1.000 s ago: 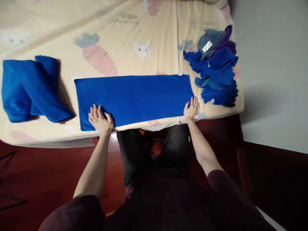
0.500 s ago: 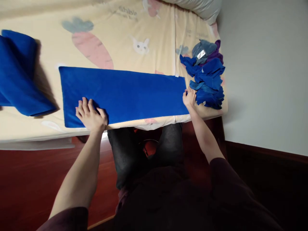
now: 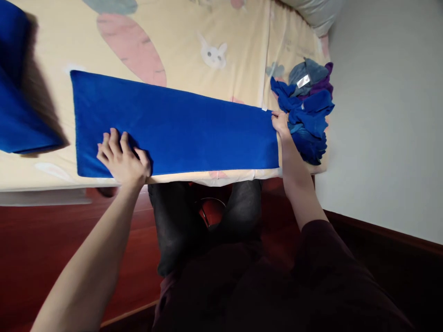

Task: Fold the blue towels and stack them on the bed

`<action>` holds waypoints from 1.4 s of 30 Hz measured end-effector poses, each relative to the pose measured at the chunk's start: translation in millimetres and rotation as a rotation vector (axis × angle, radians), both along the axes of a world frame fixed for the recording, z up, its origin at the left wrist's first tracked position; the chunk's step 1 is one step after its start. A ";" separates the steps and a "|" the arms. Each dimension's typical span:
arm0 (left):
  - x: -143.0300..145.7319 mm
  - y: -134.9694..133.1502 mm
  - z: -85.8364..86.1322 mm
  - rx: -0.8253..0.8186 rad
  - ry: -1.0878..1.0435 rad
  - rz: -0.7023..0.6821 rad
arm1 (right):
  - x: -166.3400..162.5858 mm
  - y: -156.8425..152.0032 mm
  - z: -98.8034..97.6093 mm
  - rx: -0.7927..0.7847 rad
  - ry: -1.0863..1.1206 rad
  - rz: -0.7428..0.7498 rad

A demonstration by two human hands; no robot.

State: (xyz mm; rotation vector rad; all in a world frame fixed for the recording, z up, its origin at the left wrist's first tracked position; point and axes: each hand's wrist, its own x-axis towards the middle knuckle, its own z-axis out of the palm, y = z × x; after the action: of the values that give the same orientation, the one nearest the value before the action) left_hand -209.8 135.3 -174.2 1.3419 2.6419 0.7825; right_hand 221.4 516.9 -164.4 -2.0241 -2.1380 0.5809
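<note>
A long blue towel (image 3: 194, 129) lies flat along the near edge of the bed, a small white tag at its far right corner. My left hand (image 3: 122, 159) rests on the towel's left part, fingers spread and palm down. At the right end, my right hand (image 3: 279, 121) has its fingers closed on the towel's far corner beside the tag. Just right of that hand is a heap of crumpled cloths (image 3: 309, 110) in blue, grey-blue and purple; one shows a white label.
The bed (image 3: 187, 60) has a cream sheet printed with carrots and a rabbit. Another blue towel (image 3: 17, 106) lies bunched at the left edge. A pillow (image 3: 320, 16) sits at the top right, next to a pale wall (image 3: 387, 115). Below is a reddish floor (image 3: 34, 258).
My right hand has moved from the middle of the towel's right edge up to its far right corner. My left hand stays flat on the towel. The view has shifted slightly.
</note>
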 end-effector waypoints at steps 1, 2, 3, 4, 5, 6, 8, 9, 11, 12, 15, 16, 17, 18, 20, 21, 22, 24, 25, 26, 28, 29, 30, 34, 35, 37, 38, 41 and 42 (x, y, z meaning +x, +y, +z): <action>0.1 -0.1 0.5 -0.001 -0.007 0.002 | -0.2 -1.6 2.2 -0.003 -0.019 0.007; 0.3 -0.1 1.2 0.000 -0.018 0.000 | -2.4 -5.9 4.9 -0.011 -0.040 0.017; 0.6 -0.2 1.8 0.002 -0.030 -0.005 | -7.1 -13.2 7.9 -0.020 -0.064 0.036; 0.8 -0.2 2.4 0.004 -0.039 -0.006 | -14.3 -23.7 11.1 -0.020 -0.088 0.068; 1.0 -0.1 2.8 0.004 -0.043 -0.006 | -23.8 -37.3 14.3 -0.011 -0.113 0.112; 1.2 0.1 3.1 0.001 -0.042 -0.005 | -35.0 -53.2 17.0 0.016 -0.133 0.170; 1.4 0.5 3.2 -0.006 -0.033 -0.001 | -58.8 -88.1 20.7 0.076 -0.141 0.303; 1.4 0.7 3.1 -0.007 -0.030 0.003 | -69.2 -104.7 21.3 0.076 -0.134 0.367; 1.5 1.0 2.9 -0.004 -0.033 0.002 | -82.5 -130.0 20.0 0.014 -0.113 0.455; 1.7 0.9 2.9 0.001 -0.031 0.003 | -84.3 -137.1 18.4 -0.024 -0.109 0.470; 2.6 0.4 3.8 0.013 -0.014 -0.001 | -71.4 -133.7 11.8 -0.069 -0.120 0.387; 3.1 0.2 4.3 0.014 -0.008 -0.002 | -63.3 -125.6 9.6 -0.059 -0.121 0.332; 3.6 0.0 4.9 0.014 -0.004 -0.002 | -54.7 -115.2 7.8 -0.045 -0.122 0.274; 4.1 -0.1 5.4 0.013 -0.003 -0.002 | -46.5 -103.4 6.2 -0.030 -0.125 0.223; 4.8 0.0 6.3 0.014 -0.003 -0.004 | -33.8 -78.7 3.9 -0.014 -0.146 0.158; 5.0 0.1 6.4 0.016 -0.001 -0.005 | -29.8 -67.6 3.1 -0.011 -0.161 0.143; 4.9 0.2 6.2 0.018 0.001 -0.006 | -27.2 -58.5 2.4 -0.011 -0.173 0.138; 4.1 0.1 4.1 0.022 0.008 -0.005 | -25.2 -50.1 1.2 -0.015 -0.185 0.158; 3.2 -0.1 2.2 0.025 0.014 -0.004 | -24.7 -52.2 0.5 -0.012 -0.188 0.180; 2.2 -0.4 -0.3 0.029 0.021 -0.006 | -24.1 -59.4 -0.2 -0.003 -0.193 0.207; -0.4 -1.4 -6.3 0.040 0.035 -0.016 | -19.9 -89.6 -2.2 0.031 -0.205 0.267; -1.7 -1.9 -9.5 0.045 0.039 -0.021 | -15.4 -111.8 -3.1 0.052 -0.209 0.290; -2.9 -2.2 -12.2 0.046 0.040 -0.025 | -9.1 -137.6 -3.8 0.068 -0.205 0.308; -5.3 -1.5 -14.6 0.002 0.032 -0.048 | 33.1 -256.0 -4.2 0.045 -0.168 0.225; -5.2 -1.1 -12.5 -0.023 0.028 -0.059 | 45.3 -285.4 -4.9 0.038 -0.159 0.166; -3.2 -1.4 -6.1 -0.073 0.007 -0.074 | 66.7 -341.6 -9.3 0.011 -0.110 0.052; -1.0 -3.0 -2.8 -0.091 -0.004 -0.077 | 74.8 -368.4 -13.3 -0.018 -0.067 0.000; 13.5 -19.0 2.5 -0.114 -0.011 -0.087 | 88.1 -440.8 -28.6 -0.119 0.119 -0.100; 21.3 -28.7 1.7 -0.120 -0.005 -0.100 | 89.8 -460.3 -33.0 -0.145 0.173 -0.112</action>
State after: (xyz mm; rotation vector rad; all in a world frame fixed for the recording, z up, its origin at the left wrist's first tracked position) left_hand -188.5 106.5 -172.5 1.4250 2.5496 0.6047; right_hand 311.1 56.5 -197.4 -2.0649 -1.9218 0.8811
